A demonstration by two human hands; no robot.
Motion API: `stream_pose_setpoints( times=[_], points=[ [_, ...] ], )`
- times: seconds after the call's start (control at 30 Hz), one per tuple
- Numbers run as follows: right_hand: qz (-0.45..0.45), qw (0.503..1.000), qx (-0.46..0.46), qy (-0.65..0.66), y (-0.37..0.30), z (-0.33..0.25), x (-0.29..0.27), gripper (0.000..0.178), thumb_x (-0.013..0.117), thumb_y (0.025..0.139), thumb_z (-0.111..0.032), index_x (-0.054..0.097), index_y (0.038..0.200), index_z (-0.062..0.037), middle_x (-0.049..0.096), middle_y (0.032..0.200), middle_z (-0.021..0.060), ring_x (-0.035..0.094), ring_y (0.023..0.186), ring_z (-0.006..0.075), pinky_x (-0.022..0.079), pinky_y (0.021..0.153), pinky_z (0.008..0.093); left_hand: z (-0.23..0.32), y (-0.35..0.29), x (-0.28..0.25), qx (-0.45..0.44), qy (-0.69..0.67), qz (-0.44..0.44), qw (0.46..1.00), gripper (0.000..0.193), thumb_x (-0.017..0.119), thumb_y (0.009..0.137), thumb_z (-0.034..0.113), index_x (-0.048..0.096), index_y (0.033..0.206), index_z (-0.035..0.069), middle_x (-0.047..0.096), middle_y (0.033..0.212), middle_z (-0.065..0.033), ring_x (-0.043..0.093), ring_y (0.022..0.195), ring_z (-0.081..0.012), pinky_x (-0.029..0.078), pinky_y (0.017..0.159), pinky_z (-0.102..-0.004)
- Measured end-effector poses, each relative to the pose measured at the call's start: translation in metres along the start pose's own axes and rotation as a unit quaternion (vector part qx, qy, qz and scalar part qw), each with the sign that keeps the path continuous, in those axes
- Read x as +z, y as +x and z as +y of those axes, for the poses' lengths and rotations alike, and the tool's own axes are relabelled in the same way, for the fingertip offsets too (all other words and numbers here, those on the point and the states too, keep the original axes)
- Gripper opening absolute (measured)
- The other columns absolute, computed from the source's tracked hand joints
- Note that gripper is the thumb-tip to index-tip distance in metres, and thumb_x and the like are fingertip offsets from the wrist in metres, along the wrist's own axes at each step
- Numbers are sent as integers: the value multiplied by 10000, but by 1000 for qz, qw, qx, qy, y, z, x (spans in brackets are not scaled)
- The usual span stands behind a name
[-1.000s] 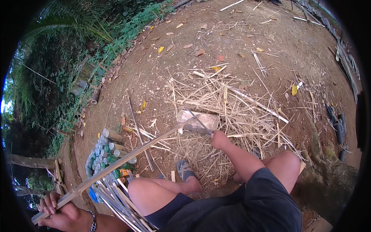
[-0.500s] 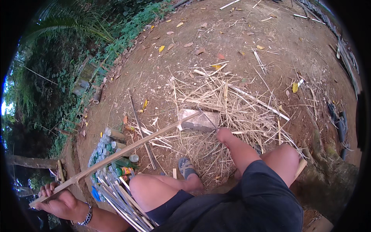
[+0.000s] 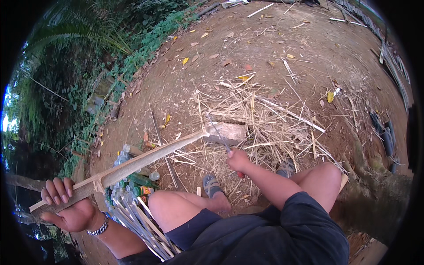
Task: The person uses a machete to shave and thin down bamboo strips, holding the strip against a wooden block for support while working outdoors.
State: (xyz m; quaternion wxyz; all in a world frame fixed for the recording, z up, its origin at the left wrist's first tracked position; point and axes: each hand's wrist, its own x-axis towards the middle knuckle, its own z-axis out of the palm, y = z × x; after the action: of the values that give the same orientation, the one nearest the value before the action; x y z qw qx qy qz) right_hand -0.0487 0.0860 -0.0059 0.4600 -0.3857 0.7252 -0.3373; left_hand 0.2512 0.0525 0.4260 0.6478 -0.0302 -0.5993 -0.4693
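Observation:
My left hand (image 3: 70, 205) grips the near end of a long split bamboo piece (image 3: 148, 160), its thumb below and its fingers over the top. The piece slants up to the right, and its far end rests at the left end of a rectangular block (image 3: 232, 132) on the ground. My right hand (image 3: 238, 160) is closed round the red handle of a long thin knife (image 3: 219, 133). The blade points up and left, crossing the block's left end beside the bamboo's tip. Part of the handle is hidden by my fingers.
Bamboo shavings (image 3: 274, 117) lie heaped around the block. Several bottles (image 3: 141, 179) and a bundle of thin strips (image 3: 143, 227) are beside my left knee. A dark flat strip (image 3: 161, 145) lies left of the block. Tree roots (image 3: 360, 163) rise on the right.
The bamboo has turned, showing more of its broad face, and its far end has shifted left on the block. My right hand and the knife have moved left. The left hand has risen slightly.

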Motion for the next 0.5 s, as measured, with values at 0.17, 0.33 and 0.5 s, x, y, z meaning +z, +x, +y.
stream_pose_setpoints(
  times=[0.17,0.33,0.5],
  points=[
    [22,997,-77,7,-48,-73,3,409,626,752,-181,533,1104,5,629,967,252,613,930,403,477,826,445,18,-1,11,-20,-20,-15,999,387,628,879,409,428,917,80,361,734,14,365,610,-95,322,609,-260],
    [1,992,-128,-17,-63,-98,7,373,591,776,-165,529,1094,20,627,961,261,611,926,408,477,822,455,13,-4,36,30,49,103,993,367,509,944,437,447,928,75,344,704,12,346,581,-88,315,561,-239],
    [-21,987,-150,-49,-87,-124,8,257,531,817,-154,527,1004,22,627,882,242,617,855,402,490,759,463,17,-15,33,31,76,88,993,374,507,942,450,421,832,103,311,645,29,313,533,-66,289,514,-216]
  ],
)
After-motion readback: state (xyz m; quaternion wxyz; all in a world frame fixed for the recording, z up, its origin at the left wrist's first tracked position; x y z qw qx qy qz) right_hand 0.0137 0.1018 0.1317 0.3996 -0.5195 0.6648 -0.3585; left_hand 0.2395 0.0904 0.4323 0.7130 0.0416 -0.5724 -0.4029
